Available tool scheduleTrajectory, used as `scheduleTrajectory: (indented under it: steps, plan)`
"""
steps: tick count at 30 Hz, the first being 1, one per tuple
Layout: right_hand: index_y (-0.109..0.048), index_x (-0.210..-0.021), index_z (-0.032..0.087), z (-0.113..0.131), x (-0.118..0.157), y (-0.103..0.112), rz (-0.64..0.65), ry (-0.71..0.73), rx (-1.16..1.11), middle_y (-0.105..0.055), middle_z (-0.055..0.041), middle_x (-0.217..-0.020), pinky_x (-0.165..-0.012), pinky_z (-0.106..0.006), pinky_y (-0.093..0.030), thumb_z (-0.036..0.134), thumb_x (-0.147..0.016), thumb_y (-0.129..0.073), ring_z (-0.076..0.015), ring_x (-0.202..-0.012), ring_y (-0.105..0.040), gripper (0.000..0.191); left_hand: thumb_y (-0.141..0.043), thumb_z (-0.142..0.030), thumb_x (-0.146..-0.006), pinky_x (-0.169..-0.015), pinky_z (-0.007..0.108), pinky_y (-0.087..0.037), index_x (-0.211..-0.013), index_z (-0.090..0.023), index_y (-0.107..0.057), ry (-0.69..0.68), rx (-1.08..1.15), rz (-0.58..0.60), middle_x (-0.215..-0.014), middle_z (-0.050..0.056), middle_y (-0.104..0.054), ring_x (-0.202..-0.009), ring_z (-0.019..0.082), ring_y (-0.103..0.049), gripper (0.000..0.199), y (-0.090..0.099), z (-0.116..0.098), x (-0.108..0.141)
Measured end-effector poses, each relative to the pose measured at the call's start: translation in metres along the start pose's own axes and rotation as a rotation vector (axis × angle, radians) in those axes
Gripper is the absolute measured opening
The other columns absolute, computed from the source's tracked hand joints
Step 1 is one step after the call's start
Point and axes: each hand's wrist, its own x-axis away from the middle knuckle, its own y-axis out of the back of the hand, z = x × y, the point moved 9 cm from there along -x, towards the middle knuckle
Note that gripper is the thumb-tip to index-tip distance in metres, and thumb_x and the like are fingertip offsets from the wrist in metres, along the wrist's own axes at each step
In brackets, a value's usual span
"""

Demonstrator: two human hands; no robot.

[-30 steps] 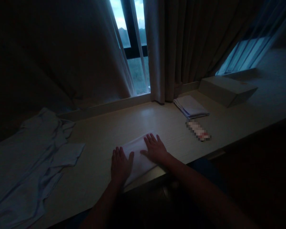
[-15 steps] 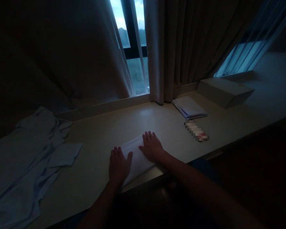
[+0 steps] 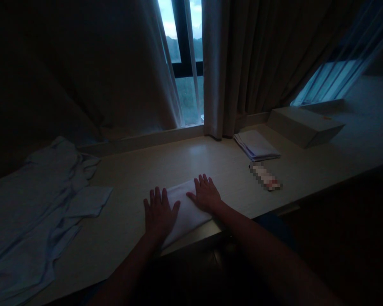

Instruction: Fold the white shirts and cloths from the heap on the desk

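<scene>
A folded white cloth [image 3: 188, 210] lies flat on the pale tabletop [image 3: 127, 178], close to its front edge. My left hand [image 3: 159, 212] rests on the cloth's left end with its fingers spread. On the right end my right hand [image 3: 207, 193] lies flat, fingers stretched out. Neither hand grips anything; both touch the cloth from above. The light is dim, and the hands cover both ends of the cloth, so its exact kind cannot be made out.
Loose white cloths [image 3: 35, 221] lie in a heap at the left. To the right are another folded white cloth [image 3: 257, 145], a blurred-out flat oblong thing [image 3: 264, 176] and a pale box [image 3: 306, 123]. Curtains [image 3: 236, 63] hang along the table's back, before a window [image 3: 190, 93].
My left hand has shifted slightly left and up, its fingers spread wider. The right hand stays on the cloth's right end. The whole view has moved a little.
</scene>
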Motion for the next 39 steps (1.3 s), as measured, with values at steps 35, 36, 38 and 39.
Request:
scheduleTrajectory:
  steps: [35,36,38,39]
  plan:
    - [-0.028,-0.148,0.009,0.006,0.002,0.0,0.031,-0.017,0.05,-0.017,-0.015,-0.156,-0.116,-0.048,0.0,0.065,-0.092,-0.018,-0.029,-0.145,-0.002,0.08,-0.076,-0.049,-0.055,-0.07,0.042,-0.05,-0.09,-0.014,-0.067,0.65,0.821,0.129,-0.083,0.013,-0.07,-0.075,0.028,-0.066,0.05,-0.03,0.096,-0.005]
    - [-0.028,-0.148,0.009,0.006,0.002,0.0,0.034,-0.017,0.048,-0.017,-0.0149,-0.156,-0.116,-0.048,0.0,0.065,-0.092,-0.018,-0.0289,-0.145,-0.002,0.08,-0.077,-0.048,-0.053,-0.068,0.04,-0.051,-0.09,-0.014,-0.067,0.67,0.863,0.125,-0.081,0.013,-0.07,-0.073,0.027,-0.066,0.051,-0.03,0.095,-0.006]
    - [-0.027,-0.148,0.009,0.006,0.002,0.0,0.037,-0.021,0.053,-0.016,-0.0145,-0.156,-0.116,-0.048,0.001,0.065,-0.092,-0.018,-0.0285,-0.145,-0.001,0.08,-0.079,-0.044,-0.052,-0.063,0.037,-0.051,-0.093,-0.013,-0.066,0.715,0.958,0.118,-0.079,0.011,-0.069,-0.07,0.025,-0.066,0.053,-0.03,0.094,-0.009]
    - [-0.028,-0.148,0.009,0.006,0.002,0.0,0.036,-0.023,0.059,-0.017,-0.0144,-0.156,-0.116,-0.047,0.001,0.065,-0.092,-0.018,-0.0283,-0.145,-0.001,0.08,-0.078,-0.042,-0.053,-0.061,0.036,-0.051,-0.093,-0.013,-0.065,0.734,1.016,0.121,-0.078,0.011,-0.069,-0.069,0.024,-0.066,0.052,-0.031,0.093,-0.011]
